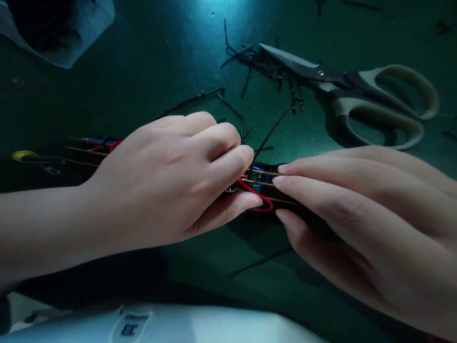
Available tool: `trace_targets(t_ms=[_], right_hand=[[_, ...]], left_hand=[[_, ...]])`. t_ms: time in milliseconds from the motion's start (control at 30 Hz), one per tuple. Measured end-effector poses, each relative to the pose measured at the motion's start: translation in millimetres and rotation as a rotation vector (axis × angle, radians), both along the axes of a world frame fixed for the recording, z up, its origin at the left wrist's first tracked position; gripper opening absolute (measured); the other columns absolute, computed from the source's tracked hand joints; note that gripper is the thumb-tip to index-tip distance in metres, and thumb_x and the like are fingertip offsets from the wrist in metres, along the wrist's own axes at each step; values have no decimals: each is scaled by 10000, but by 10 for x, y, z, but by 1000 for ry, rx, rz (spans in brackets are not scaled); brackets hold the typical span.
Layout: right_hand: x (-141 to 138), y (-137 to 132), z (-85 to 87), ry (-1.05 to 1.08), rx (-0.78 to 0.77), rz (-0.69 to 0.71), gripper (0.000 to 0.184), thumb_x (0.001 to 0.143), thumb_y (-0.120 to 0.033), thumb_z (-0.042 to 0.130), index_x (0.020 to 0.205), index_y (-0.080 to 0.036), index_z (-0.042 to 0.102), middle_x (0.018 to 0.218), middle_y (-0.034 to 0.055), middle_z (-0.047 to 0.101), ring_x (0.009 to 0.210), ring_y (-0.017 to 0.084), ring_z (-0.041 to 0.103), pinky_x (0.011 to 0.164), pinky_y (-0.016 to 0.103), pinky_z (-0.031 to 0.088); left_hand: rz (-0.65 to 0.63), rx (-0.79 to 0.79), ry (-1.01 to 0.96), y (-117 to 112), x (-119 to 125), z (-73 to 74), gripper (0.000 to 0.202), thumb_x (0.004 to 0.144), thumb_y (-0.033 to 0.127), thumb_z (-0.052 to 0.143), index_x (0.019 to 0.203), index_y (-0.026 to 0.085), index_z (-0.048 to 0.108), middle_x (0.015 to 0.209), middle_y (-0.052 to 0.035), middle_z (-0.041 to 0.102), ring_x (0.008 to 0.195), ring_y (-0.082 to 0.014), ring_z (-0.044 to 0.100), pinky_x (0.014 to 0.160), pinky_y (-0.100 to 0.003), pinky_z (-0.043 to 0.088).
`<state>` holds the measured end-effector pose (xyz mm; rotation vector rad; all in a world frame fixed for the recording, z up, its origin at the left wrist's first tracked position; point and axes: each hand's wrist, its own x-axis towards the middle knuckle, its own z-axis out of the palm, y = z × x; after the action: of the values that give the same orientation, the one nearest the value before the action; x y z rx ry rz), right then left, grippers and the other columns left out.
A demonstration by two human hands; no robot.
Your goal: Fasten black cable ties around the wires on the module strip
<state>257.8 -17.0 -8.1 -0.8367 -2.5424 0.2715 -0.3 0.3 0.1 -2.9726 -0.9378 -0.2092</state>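
Observation:
A long, narrow stack of thin boards seen edge-on [285, 202] lies across the middle, with a red wire [267, 204] looping out and blue wires between the layers. My left hand [174, 166] is curled over the stack, its thumb beside the red loop; what its fingertips grip is partly hidden. My right hand [357, 209] pinches the right part of the stack, fingertips on the far edges and thumb on the near side. A thin black cable tie tail [272, 134] sticks up beside my left knuckles.
Scissors with grey-black handles [385, 102] lie at upper right, their blades over loose cut cable ties [250, 59]. A white plastic bag [102, 24] with dark contents is at upper left. A yellow-tipped tool [24, 156] lies at left on the green table [150, 57].

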Motion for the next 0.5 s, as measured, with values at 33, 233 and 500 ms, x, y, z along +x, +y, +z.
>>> trace_targets(t_ms=[33, 233, 500], right_hand=[[2, -4, -4, -1, -2, -1, 177, 986, -242, 677, 1152, -184, 698, 1106, 80, 781, 927, 285, 733, 734, 459, 590], [-2, -8, 3, 16, -3, -23, 143, 1005, -276, 658, 1127, -209, 694, 1094, 57, 790, 911, 267, 734, 711, 443, 572], [-4, 26, 19, 39, -37, -52, 91, 1001, -277, 662, 1073, -230, 691, 1057, 39, 796, 874, 247, 741, 703, 437, 575]], left_hand=[[6, -2, 9, 2, -2, 0, 436, 1105, 450, 337, 1069, 156, 656, 976, -112, 690, 855, -319, 701, 635, -472, 565], [12, -2, 31, 1, 2, -5, 458, 1106, 462, 305, 1090, 180, 666, 1001, -103, 691, 861, -309, 685, 656, -474, 563], [9, -28, 18, 10, 1, 6, 463, 1098, 466, 314, 1059, 171, 670, 974, -97, 657, 860, -301, 692, 661, -459, 570]])
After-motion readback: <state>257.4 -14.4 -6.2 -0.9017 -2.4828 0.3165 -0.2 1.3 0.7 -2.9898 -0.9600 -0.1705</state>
